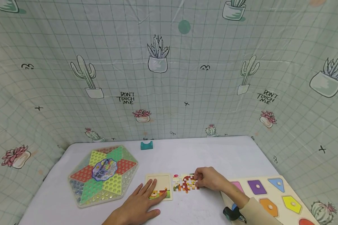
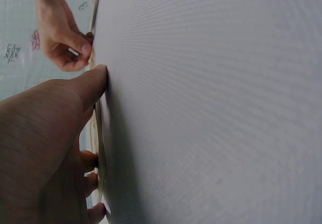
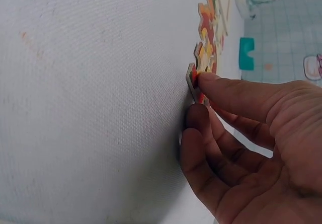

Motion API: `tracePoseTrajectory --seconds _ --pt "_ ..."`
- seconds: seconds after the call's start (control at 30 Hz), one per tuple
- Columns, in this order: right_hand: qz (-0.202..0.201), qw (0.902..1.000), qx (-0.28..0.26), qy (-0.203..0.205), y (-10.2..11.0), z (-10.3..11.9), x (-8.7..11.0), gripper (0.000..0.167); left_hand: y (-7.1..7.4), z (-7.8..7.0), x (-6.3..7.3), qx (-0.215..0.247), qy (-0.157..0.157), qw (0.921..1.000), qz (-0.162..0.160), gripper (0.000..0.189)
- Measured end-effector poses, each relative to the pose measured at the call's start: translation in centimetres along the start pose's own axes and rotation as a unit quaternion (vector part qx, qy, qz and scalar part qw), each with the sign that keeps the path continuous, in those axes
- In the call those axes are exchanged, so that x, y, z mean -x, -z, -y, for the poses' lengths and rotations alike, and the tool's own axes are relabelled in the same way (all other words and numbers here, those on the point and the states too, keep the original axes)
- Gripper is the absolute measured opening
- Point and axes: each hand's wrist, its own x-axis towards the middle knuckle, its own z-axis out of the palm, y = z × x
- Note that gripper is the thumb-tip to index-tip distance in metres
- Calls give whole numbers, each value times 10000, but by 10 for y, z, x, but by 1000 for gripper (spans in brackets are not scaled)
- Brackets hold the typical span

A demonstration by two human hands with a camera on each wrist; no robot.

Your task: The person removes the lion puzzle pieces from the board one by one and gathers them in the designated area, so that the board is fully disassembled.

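My left hand (image 1: 137, 201) lies with straight, spread fingers on a small wooden puzzle tray (image 1: 160, 179). Along the tray's lower side, fitted pieces show part of a coloured animal picture, partly covered by the fingers. Just right of the tray is a cluster of jigsaw pieces (image 1: 186, 185) in red, yellow and white. At the cluster's right edge is my right hand (image 1: 209, 178). In the right wrist view, its thumb and a finger pinch a jigsaw piece (image 3: 191, 77) with red on its face, low over the table. The left wrist view shows the left thumb (image 2: 95, 83) near the tray's edge.
A hexagonal Chinese checkers board (image 1: 112, 184) lies on the left. Toward the back stands a small teal notched block (image 1: 146, 146). A wooden shape board (image 1: 254, 182) with coloured knobbed pieces lies under the right forearm. Patterned cloth (image 1: 169, 87) hangs behind the white table (image 1: 202, 153).
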Motion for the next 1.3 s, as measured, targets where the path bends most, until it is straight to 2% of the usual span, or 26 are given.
tracePoseTrajectory --seconds 0.23,0.53,1.3 --pt "78 10000 32 20 -2 2 0 23 0 1 -1 -55 6 10000 -20 58" --pt "132 9998 113 41 -3 2 0 23 0 -1 -2 -77 104 9999 103 60" --pt "61 9998 95 143 -4 1 1 23 -2 1 -2 -126 60 9999 -13 59"
